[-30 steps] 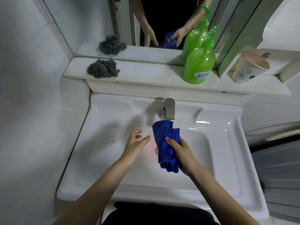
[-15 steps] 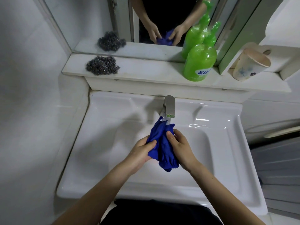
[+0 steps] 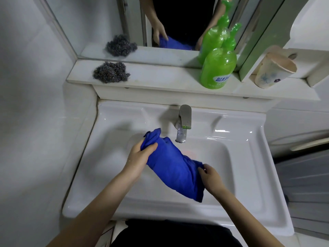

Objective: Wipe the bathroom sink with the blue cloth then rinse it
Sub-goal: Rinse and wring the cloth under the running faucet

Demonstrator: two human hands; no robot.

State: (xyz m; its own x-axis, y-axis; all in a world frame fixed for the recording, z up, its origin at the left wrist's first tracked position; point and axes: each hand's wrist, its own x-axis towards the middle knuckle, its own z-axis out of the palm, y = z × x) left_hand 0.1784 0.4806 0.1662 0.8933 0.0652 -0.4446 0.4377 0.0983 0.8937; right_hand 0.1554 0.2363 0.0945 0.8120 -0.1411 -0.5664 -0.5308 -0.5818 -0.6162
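One white sink [image 3: 83,202] is filling the middle of the view, with one mirror [image 3: 92,24] standing above it and one narrow white shelf [image 3: 160,81] running along the sink's back edge. One blue cloth [image 3: 174,168] is hanging in the air over the basin, stretched between two hands. Its long axis is running on a diagonal, from the basin's back left, just left of the tap, down toward the front right. The bunched upper end is poking toward the sink's back edge, and the loose lower end is drooping toward the front edge.

The left hand [image 3: 140,157] is gripping the upper end, fingers and thumb curling tightly round the bunched fabric. The right hand [image 3: 211,179] is pinching the cloth's lower right edge with curled fingers.

One green pump bottle [image 3: 218,68] is standing toward the shelf's right end, touching the mirror. One steel wool scourer [image 3: 111,72] is lying at the shelf's left end. One pale cup [image 3: 274,70] is leaning, tilted, at the shelf's far right corner. One metal tap [image 3: 185,115] is sitting at the middle of the sink's back edge, and water [image 3: 181,137] is running from its spout just beside the cloth
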